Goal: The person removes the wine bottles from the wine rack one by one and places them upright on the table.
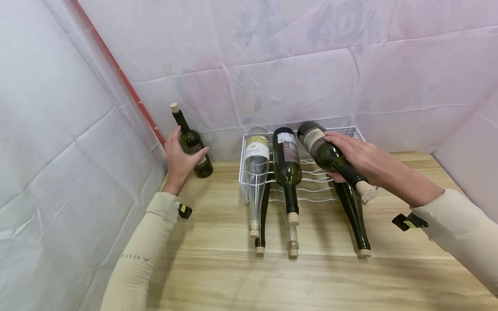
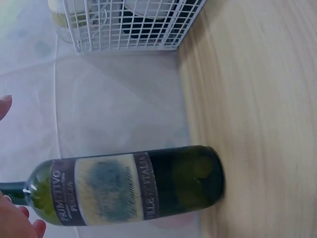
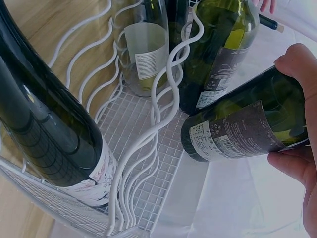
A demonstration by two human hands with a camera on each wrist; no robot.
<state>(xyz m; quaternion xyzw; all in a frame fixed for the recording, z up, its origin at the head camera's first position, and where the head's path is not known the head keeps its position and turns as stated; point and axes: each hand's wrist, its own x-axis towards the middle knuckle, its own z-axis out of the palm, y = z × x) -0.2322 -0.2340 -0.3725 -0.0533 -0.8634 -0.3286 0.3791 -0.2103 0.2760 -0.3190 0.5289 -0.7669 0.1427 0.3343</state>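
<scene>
My right hand (image 1: 363,157) grips a corked dark green wine bottle (image 1: 317,140) over the right part of a white wire rack (image 1: 243,172). In the right wrist view this wine bottle (image 3: 233,131) is tilted, its base near the rack's wavy bars (image 3: 171,89). On the left, another corked green wine bottle (image 1: 190,139) stands upright on the table by the wall. My left hand (image 1: 180,155) is beside it, thumb and fingers spread apart. In the left wrist view the fingers (image 2: 20,220) are near the bottle's neck (image 2: 15,192), with the thumb away from it; contact is unclear.
On the rack's upper level lie a clear bottle (image 1: 256,168) and a dark bottle (image 1: 287,166), necks forward. Below are a dark bottle (image 1: 262,229), a clear bottle (image 1: 292,237) and a dark bottle (image 1: 355,220). Sheeted walls (image 1: 292,77) border the wooden table (image 1: 233,280).
</scene>
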